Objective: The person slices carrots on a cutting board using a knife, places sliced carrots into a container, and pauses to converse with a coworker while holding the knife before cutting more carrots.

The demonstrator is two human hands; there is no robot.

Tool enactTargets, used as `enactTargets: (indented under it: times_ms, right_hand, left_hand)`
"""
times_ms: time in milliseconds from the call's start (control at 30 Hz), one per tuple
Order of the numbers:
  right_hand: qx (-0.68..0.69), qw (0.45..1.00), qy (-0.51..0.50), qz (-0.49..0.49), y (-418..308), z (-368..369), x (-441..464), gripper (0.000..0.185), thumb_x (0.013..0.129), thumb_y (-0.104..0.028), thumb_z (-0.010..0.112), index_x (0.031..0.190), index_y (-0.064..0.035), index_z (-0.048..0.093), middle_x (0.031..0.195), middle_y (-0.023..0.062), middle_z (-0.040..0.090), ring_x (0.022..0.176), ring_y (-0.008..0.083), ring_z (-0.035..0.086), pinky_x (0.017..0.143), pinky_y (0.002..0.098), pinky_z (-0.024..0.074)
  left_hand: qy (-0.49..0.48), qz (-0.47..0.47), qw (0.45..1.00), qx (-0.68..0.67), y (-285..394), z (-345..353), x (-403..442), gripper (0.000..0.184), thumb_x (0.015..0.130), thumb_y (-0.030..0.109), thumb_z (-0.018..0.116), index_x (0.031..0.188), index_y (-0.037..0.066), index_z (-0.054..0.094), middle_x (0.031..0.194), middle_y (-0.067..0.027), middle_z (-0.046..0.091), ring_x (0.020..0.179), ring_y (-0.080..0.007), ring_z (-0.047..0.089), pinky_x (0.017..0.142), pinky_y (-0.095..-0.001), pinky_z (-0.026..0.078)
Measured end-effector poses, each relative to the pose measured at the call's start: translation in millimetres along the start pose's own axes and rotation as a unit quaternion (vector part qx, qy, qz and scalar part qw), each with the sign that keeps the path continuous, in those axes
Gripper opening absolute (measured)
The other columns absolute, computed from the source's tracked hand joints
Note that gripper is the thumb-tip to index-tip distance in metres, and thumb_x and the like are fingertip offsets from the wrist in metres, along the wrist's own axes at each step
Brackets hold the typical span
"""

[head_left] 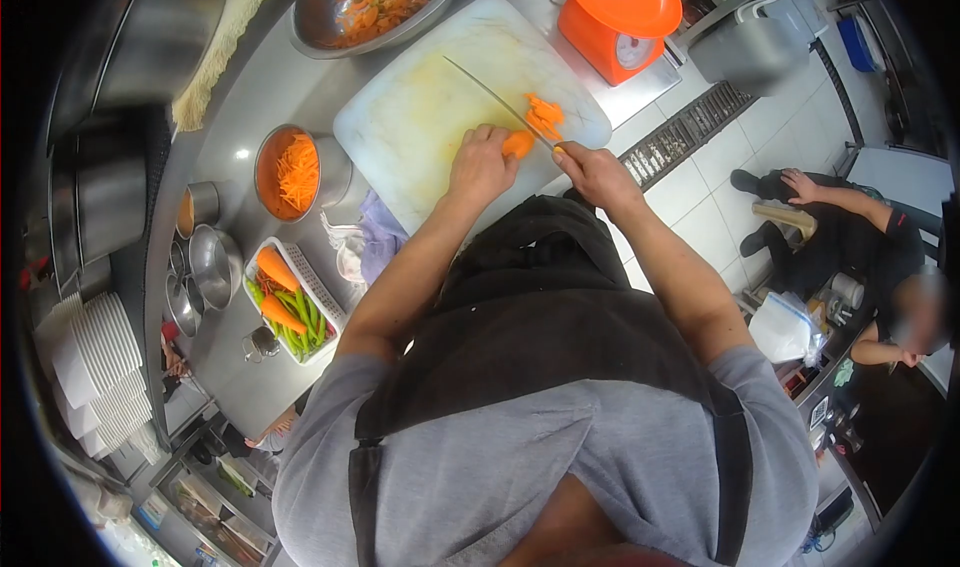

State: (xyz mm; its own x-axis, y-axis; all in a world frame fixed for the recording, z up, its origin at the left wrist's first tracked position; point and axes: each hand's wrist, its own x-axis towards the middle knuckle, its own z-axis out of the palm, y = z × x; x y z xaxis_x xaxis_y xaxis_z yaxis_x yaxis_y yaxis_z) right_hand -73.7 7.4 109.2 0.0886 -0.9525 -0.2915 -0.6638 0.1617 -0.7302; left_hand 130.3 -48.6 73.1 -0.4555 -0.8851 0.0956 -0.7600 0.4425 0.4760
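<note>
My right hand [600,176] is closed round the handle of a kitchen knife [490,91], whose long blade slants across the white cutting board [400,117]. To the left of the blade, my left hand [481,165] holds a piece of carrot [518,145] down on the board with bent fingers. Cut carrot pieces [544,114] lie in a small pile on the other side of the blade. Shredded carrot [298,174] fills a metal pot left of the board. A white basket [325,302] holds whole carrots [284,313] and long green peppers [316,319].
An orange kitchen scale [612,27] stands beyond the board's right corner. At the top, a large metal bowl [318,42] contains carrot scraps. A purple cloth [380,229] lies by the board. Stacked white plates [108,352] are at left. Another person [880,237] is at right.
</note>
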Motion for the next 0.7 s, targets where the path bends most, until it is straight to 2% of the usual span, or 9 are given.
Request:
enactTargets:
  times_ms: [100, 133, 200, 233, 267, 333, 367, 633, 700]
  right_hand:
    - [0.012, 1.000, -0.015, 0.017, 4, 2, -1, 0.033, 0.095, -0.035, 0.048, 0.108, -0.0079, 0.061, 0.086, 0.0224, 0.064, 0.085, 0.0394, 0.062, 0.075, 0.0464, 0.0480]
    - [0.048, 0.998, -0.030, 0.041, 7, -1, -1, 0.035, 0.095, -0.037, 0.048, 0.111, -0.0094, 0.061, 0.087, 0.0205, 0.065, 0.084, 0.0365, 0.064, 0.075, 0.0442, 0.0488]
    - [-0.010, 0.997, -0.070, 0.035, 17, 3, -5, 0.037, 0.095, -0.036, 0.046, 0.124, -0.0120, 0.051, 0.115, 0.0180, 0.059, 0.106, 0.0342, 0.058, 0.088, 0.0443, 0.0472]
    - [0.043, 0.995, -0.062, 0.065, 5, -6, -6, 0.041, 0.095, -0.035, 0.044, 0.130, -0.0135, 0.045, 0.123, 0.0166, 0.056, 0.111, 0.0346, 0.055, 0.091, 0.0449, 0.0455]
    - [0.026, 0.999, -0.013, -0.015, 44, 31, 14, 0.037, 0.095, -0.035, 0.043, 0.124, -0.0116, 0.051, 0.118, 0.0200, 0.058, 0.107, 0.0368, 0.056, 0.090, 0.0463, 0.0459]
    - [0.012, 1.000, -0.003, 0.009, 7, 2, -4, 0.033, 0.095, -0.034, 0.045, 0.107, -0.0083, 0.060, 0.084, 0.0238, 0.063, 0.083, 0.0415, 0.062, 0.078, 0.0491, 0.0494]
    - [0.007, 0.999, 0.026, -0.027, 13, 10, -4, 0.032, 0.094, -0.034, 0.046, 0.106, -0.0092, 0.061, 0.076, 0.0216, 0.063, 0.074, 0.0410, 0.061, 0.071, 0.0496, 0.0495]
    - [-0.001, 0.998, 0.051, -0.036, 27, 24, -1, 0.033, 0.094, -0.037, 0.048, 0.105, -0.0088, 0.061, 0.075, 0.0208, 0.063, 0.072, 0.0407, 0.061, 0.068, 0.0499, 0.0487]
    - [0.010, 0.998, 0.046, -0.033, 25, 21, -2, 0.032, 0.094, -0.037, 0.048, 0.104, -0.0091, 0.061, 0.076, 0.0208, 0.063, 0.072, 0.0407, 0.061, 0.067, 0.0498, 0.0488]
  left_hand:
    - [0.046, 0.026, 0.999, 0.014, -6, 11, 3, 0.022, 0.075, 0.012, 0.061, 0.093, 0.000, 0.062, 0.095, -0.0191, 0.060, 0.091, -0.0366, 0.057, 0.083, -0.0434, 0.047]
    - [-0.031, 0.063, 0.996, 0.050, -12, 16, 7, 0.020, 0.077, 0.013, 0.060, 0.092, 0.000, 0.062, 0.091, -0.0195, 0.061, 0.091, -0.0374, 0.057, 0.082, -0.0455, 0.046]
    - [-0.113, 0.075, 0.989, 0.053, -5, 11, 17, 0.019, 0.082, 0.018, 0.059, 0.093, 0.004, 0.065, 0.094, -0.0185, 0.064, 0.092, -0.0369, 0.058, 0.084, -0.0463, 0.045]
    - [-0.087, 0.102, 0.990, 0.048, -12, 16, 17, 0.022, 0.084, 0.023, 0.060, 0.095, 0.005, 0.066, 0.095, -0.0181, 0.064, 0.093, -0.0370, 0.059, 0.085, -0.0466, 0.045]
    - [-0.093, 0.063, 0.993, 0.041, -11, 16, 21, 0.027, 0.083, 0.026, 0.063, 0.097, 0.003, 0.065, 0.095, -0.0189, 0.064, 0.094, -0.0378, 0.058, 0.085, -0.0471, 0.045]
    - [-0.089, 0.009, 0.996, 0.008, -26, 21, 22, 0.034, 0.074, 0.024, 0.072, 0.094, 0.000, 0.062, 0.094, -0.0204, 0.062, 0.093, -0.0396, 0.057, 0.084, -0.0469, 0.045]
    - [-0.095, 0.012, 0.995, 0.005, -30, 21, 19, 0.032, 0.073, 0.022, 0.072, 0.094, 0.000, 0.061, 0.094, -0.0203, 0.061, 0.093, -0.0397, 0.057, 0.084, -0.0468, 0.045]
    - [-0.075, 0.004, 0.997, -0.032, -3, 9, 9, 0.025, 0.071, 0.008, 0.070, 0.094, 0.002, 0.060, 0.092, -0.0199, 0.062, 0.090, -0.0388, 0.059, 0.080, -0.0451, 0.047]
    - [-0.143, -0.058, 0.983, -0.095, 1, 1, 10, 0.027, 0.073, 0.007, 0.069, 0.098, 0.000, 0.061, 0.091, -0.0199, 0.065, 0.086, -0.0375, 0.063, 0.077, -0.0426, 0.050]
